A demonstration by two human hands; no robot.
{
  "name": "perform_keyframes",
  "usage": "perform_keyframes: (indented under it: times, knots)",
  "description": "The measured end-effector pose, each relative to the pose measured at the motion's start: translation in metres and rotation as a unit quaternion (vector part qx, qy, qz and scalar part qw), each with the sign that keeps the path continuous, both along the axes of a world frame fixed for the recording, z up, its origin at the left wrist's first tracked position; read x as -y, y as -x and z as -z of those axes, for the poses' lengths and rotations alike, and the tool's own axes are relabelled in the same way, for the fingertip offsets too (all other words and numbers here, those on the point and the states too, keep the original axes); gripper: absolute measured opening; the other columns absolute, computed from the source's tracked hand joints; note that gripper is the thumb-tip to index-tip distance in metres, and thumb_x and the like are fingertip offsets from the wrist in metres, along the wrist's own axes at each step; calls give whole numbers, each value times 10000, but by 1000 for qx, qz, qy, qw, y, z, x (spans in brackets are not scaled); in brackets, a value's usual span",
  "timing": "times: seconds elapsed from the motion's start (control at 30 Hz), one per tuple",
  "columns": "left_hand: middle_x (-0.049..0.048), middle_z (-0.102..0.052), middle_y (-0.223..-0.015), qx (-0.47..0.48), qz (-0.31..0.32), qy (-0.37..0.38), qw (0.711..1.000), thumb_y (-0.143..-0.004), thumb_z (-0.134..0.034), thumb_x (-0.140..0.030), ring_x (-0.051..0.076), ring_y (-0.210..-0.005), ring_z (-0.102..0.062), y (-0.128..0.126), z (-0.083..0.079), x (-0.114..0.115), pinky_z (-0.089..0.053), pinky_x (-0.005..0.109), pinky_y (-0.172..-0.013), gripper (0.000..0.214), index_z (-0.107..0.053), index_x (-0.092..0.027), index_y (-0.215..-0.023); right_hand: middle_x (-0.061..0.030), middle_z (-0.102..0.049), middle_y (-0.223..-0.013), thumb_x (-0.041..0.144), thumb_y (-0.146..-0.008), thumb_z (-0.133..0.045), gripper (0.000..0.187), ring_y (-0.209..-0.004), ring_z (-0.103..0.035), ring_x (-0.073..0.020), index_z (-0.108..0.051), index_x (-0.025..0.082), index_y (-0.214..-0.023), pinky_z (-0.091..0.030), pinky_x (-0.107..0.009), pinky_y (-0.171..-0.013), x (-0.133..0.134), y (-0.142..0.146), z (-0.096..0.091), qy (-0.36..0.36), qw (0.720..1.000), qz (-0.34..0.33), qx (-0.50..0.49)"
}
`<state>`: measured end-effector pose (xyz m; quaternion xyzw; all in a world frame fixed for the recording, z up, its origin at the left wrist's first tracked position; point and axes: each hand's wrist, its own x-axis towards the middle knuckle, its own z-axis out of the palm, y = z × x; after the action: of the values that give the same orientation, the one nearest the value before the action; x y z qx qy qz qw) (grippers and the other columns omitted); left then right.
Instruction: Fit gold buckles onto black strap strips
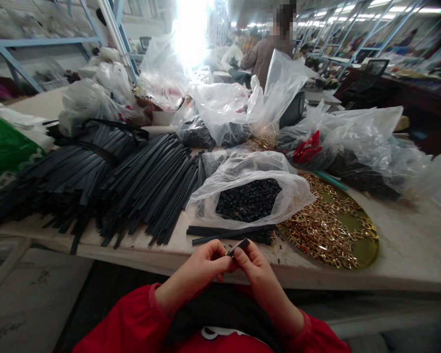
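Note:
Both hands meet over the table's front edge. My right hand point(253, 262) is closed, its thumb pressing on a short black strap end point(241, 246). My left hand point(212, 260) pinches at the other end of it, where a small gold-coloured metal piece point(228, 254) glints at the fingertips. Its exact shape is hidden by the fingers. Just beyond the hands lie a few black straps point(220, 235) placed side by side. Behind those sits an open clear plastic bag point(202, 196) full of small black loops point(248, 198).
To the right, a round gold tray point(371, 240) carries many gold metal clasps point(321, 228). Long black straps point(147, 186) are heaped at left, one bundle tied. Filled plastic bags point(371, 142) line the back, with a teal tool point(330, 180) before them. Another person point(266, 56) stands beyond.

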<state>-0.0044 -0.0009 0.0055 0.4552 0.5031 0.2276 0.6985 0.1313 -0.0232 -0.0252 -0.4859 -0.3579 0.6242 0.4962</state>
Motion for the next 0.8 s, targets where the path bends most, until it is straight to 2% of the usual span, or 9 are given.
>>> perform_keyframes:
  times: [0.1, 0.23, 0.3, 0.47, 0.63, 0.73, 0.8]
  knots:
    - [-86, -434, -521, -7, -38, -33, 999, -709, -569, -379, 51, -428, -381, -1, 5, 6, -307, 169, -424, 257, -424, -176, -648, 48, -537, -605, 409, -701, -645, 235, -568, -476, -99, -566, 188, -691, -387, -205, -553, 0, 3, 2, -7, 1000, 25, -11]
    - [-82, -421, -531, 11, -45, -55, 997, -725, -556, -440, 50, -441, -338, 1, 5, 12, -279, 173, -431, 299, -442, -169, -671, 37, -561, -667, 392, -755, -592, 200, -594, -502, -104, -571, 198, -800, -403, -218, -569, 2, 7, 2, 38, 991, -20, -125]
    - [-69, -439, -555, 9, -46, -61, 997, -735, -551, -430, 58, -469, -352, 2, 4, 13, -293, 177, -451, 288, -461, -161, -682, 33, -566, -660, 383, -762, -584, 190, -582, -507, -105, -567, 197, -796, -406, -223, -567, 4, 8, 0, 43, 989, -28, -137]
    - [-15, -526, -669, -29, -51, -121, 991, -769, -508, -387, 112, -630, -464, 2, 6, 16, -381, 216, -589, 245, -513, -148, -716, 28, -580, -666, 330, -693, -657, 167, -622, -519, -120, -572, 190, -729, -428, -230, -597, 9, 5, 0, -28, 999, 14, -14]
    - [-14, -514, -663, -83, -36, -167, 982, -793, -467, -371, 126, -637, -465, 2, 10, 21, -380, 227, -592, 241, -520, -150, -712, 23, -566, -668, 269, -732, -591, 98, -618, -521, -127, -534, 191, -741, -433, -238, -578, 9, 2, 8, -53, 995, -11, 79]
    - [-15, -508, -660, -88, -36, -178, 979, -792, -464, -352, 127, -637, -464, 3, 15, 22, -376, 226, -589, 225, -509, -153, -700, 25, -541, -646, 248, -741, -549, 70, -587, -510, -126, -510, 190, -736, -422, -238, -551, 8, 1, 12, -79, 984, -26, 159]
    - [-19, -492, -650, -90, -45, -189, 977, -794, -459, -343, 123, -625, -452, 3, 18, 22, -373, 226, -587, 218, -498, -155, -691, 16, -537, -649, 229, -737, -534, 49, -591, -510, -131, -511, 186, -738, -418, -243, -561, 8, 1, 13, -125, 961, -20, 247]
